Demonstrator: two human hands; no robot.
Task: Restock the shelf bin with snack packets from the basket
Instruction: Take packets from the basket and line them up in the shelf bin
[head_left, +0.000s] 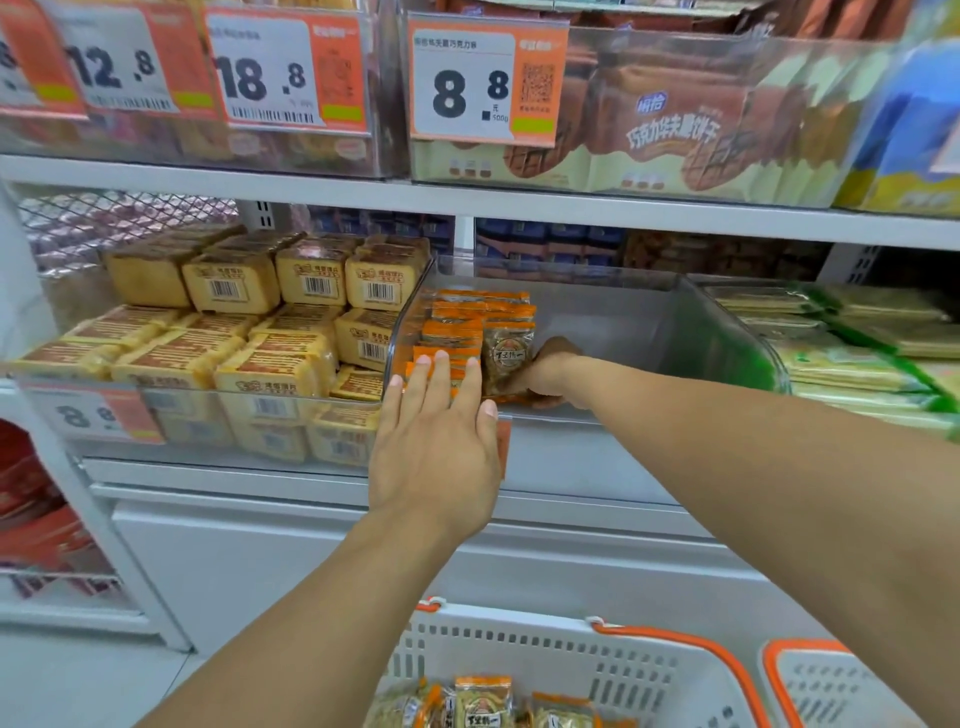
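**Orange packets going into the clear bin**

Clear plastic, the wide shelf bin (675, 332) sits on the middle shelf, its right part bare and its left end filled with a row of orange-edged snack packets (457, 322) standing upright. The left hand (436, 447) reaches over the bin's front edge with its fingers straight and spread, the fingertips resting against the front of that row. The right hand (545, 371) is inside the bin, just right of the row, its fingers curled round one upright orange-and-clear snack packet with a round label (506, 353), which stands against the row's right side.

Below, at the bottom edge of the view, a white slotted plastic basket with orange handles (571, 660) holds more packets of the same kind (483, 701). A second white basket with an orange rim (831, 686) stands just beside it on the right.

Left of the clear bin, yellow wrapped cakes with barcodes (234, 322) are stacked in another bin; to its right lie green-and-yellow flat packs (857, 353). An orange-and-white price tag reading 8.8 (483, 78) hangs on the shelf above.
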